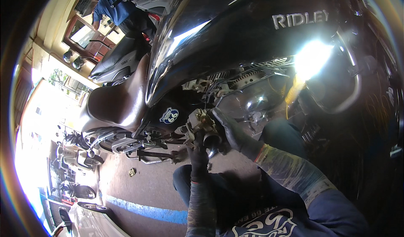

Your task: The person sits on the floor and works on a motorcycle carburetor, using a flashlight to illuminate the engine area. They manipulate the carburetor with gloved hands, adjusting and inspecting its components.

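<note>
In front of the black motorcycle (pixel 235 31) I hold a metal carburetor (pixel 201 121) with a dark round opening low on its right. My left hand (pixel 198 155), in a dark glove, grips it from below. On the other side my right hand (pixel 232 132), gloved too, presses against the part, with some of its fingers hidden. Just behind the carburetor are the bike's black side cover (pixel 170 116) with a shield-shaped sticker and the exposed engine (pixel 248 102).
A bright work lamp (pixel 312 60) with a yellow handle hangs by the engine. The brown seat (pixel 118 100) is at left. A crumpled scrap (pixel 132 172) lies on the floor near a blue stripe (pixel 147 210). A person in blue (pixel 120 16) stands beyond a parked scooter (pixel 124 60).
</note>
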`<state>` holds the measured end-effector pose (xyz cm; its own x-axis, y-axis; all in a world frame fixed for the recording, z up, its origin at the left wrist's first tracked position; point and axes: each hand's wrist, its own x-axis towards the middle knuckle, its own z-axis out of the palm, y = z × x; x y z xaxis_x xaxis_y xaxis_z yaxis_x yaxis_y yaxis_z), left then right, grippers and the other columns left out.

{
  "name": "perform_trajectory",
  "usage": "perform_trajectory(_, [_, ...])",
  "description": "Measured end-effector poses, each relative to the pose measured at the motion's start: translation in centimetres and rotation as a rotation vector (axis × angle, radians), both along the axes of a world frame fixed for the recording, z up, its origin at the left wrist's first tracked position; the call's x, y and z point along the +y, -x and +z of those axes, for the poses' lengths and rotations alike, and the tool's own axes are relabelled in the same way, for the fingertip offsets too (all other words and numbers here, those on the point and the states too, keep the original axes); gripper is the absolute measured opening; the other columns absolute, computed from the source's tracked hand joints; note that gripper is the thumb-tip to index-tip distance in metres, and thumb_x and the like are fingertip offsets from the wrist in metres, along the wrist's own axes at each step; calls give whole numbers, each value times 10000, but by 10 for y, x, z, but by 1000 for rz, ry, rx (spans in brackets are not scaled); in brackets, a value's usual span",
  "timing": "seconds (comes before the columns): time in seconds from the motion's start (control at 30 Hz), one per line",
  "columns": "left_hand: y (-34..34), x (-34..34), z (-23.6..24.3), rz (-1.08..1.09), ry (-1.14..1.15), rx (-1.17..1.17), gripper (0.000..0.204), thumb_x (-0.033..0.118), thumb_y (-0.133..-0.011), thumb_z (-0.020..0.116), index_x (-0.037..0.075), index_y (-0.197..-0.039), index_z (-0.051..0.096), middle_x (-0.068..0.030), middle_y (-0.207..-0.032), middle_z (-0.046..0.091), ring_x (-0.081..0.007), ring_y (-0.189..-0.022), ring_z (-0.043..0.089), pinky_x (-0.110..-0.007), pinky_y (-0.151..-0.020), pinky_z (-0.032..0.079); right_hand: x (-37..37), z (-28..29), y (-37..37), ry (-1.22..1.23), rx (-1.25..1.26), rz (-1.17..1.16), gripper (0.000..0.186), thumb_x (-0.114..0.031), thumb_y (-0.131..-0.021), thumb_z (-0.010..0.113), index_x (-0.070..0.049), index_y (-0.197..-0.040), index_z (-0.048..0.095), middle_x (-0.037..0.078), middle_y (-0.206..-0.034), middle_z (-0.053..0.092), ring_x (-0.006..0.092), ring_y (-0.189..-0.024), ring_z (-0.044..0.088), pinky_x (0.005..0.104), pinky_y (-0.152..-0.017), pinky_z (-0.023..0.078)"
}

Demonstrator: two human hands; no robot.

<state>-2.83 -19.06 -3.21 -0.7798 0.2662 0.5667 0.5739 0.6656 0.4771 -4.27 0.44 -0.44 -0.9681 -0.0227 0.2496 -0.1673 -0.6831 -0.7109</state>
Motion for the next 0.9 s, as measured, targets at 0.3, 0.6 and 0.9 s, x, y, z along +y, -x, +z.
perform_trajectory(0.3, [-2,8,-2,40,150,235,647,-51,-891,760,79,-1497,579,-179,-1485,583,-385,-1392,546,-471,-1160,448,12,34,-9,-207,113,-74,414,-345,-1094,593,-11,-1337,627,54,-1207,648,131,-1129,598,316,-1012,486])
perform_trajectory(0.6, [-3,19,-2,-26,-386,-254,468,-10,-1014,555,21,-1481,570,-186,-1442,596,-336,-1362,549,-434,-1128,442,15,34,-3,69,-135,297,334,-254,-1120,539,-54,-1384,586,32,-1342,606,120,-1259,567,305,-1106,448])
perform_trajectory(0.9, [-8,34,17,-71,-725,-503,433,21,-1018,495,6,-1440,590,-144,-1427,617,-304,-1328,544,-412,-1114,406,10,23,-3,167,-133,327,441,-374,-1143,472,-57,-1440,546,52,-1394,590,133,-1294,551,337,-1132,443])
